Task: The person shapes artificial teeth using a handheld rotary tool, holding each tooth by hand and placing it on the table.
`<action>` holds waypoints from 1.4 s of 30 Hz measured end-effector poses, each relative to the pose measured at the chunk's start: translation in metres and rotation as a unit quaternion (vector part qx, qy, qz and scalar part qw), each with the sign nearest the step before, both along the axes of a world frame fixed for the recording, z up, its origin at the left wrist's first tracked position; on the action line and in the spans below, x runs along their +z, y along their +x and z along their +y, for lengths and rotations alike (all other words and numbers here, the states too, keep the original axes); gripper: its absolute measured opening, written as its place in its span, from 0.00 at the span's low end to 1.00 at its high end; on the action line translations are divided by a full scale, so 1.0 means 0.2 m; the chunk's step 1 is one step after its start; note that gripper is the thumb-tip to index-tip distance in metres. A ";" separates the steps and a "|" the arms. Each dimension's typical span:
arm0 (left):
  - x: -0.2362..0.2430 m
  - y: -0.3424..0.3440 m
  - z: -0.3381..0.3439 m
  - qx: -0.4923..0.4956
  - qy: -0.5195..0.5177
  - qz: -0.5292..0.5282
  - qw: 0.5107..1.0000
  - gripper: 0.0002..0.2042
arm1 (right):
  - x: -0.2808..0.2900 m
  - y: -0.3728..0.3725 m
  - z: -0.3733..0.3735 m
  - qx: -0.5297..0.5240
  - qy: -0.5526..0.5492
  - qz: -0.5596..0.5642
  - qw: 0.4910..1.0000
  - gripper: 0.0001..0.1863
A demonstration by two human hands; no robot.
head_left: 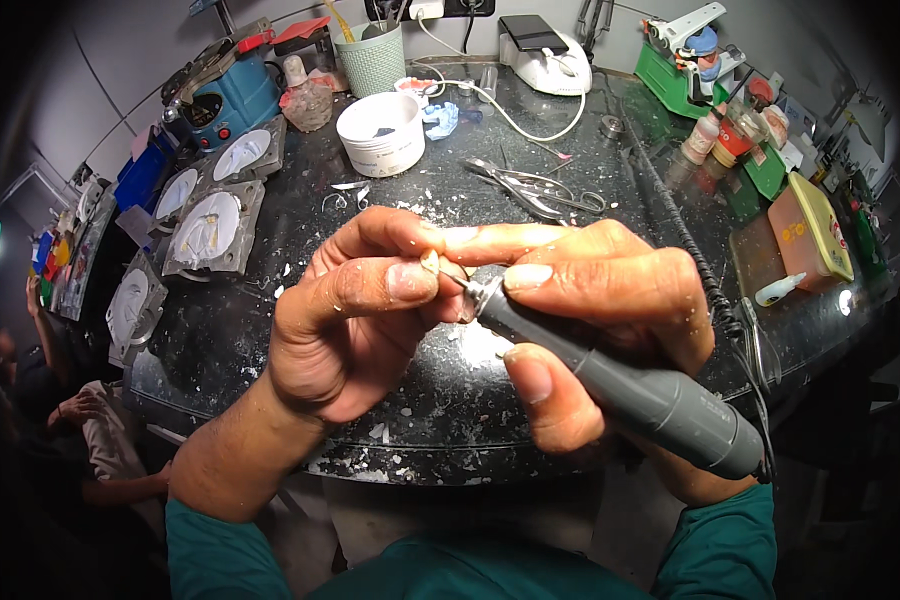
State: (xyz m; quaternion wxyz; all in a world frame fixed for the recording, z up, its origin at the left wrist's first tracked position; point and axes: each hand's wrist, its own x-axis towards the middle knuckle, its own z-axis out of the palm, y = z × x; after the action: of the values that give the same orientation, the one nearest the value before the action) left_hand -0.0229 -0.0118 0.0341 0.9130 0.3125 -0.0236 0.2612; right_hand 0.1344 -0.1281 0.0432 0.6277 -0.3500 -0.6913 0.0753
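My right hand is wrapped round a dark grey rotary handpiece, its body sloping down to the right. A thin metal bur sticks out of the handpiece's nose toward my left hand. Between thumb and index finger, my left hand pinches a tiny cream-coloured piece, which looks like a tooth or crown; the fingers cover most of it. The bur's tip is at or very close to this piece, and I cannot tell whether they touch. My two hands meet at the fingertips above the bench.
The black bench is strewn with pale chips. Metal flasks with white plaster lie at left, near a blue machine. Behind my hands are a white tub and pliers. A coiled cord runs along the right.
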 end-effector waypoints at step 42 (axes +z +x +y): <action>0.01 0.01 -0.02 -0.013 -0.046 -0.017 0.999 0.17 | 0.00 0.01 0.02 -0.006 -0.030 0.010 0.999 0.17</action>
State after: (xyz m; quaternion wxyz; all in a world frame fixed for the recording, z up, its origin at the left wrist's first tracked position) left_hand -0.0204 -0.0151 0.0354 0.9292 0.2656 -0.0317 0.2552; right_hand 0.1365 -0.1247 0.0432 0.6241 -0.3722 -0.6802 0.0962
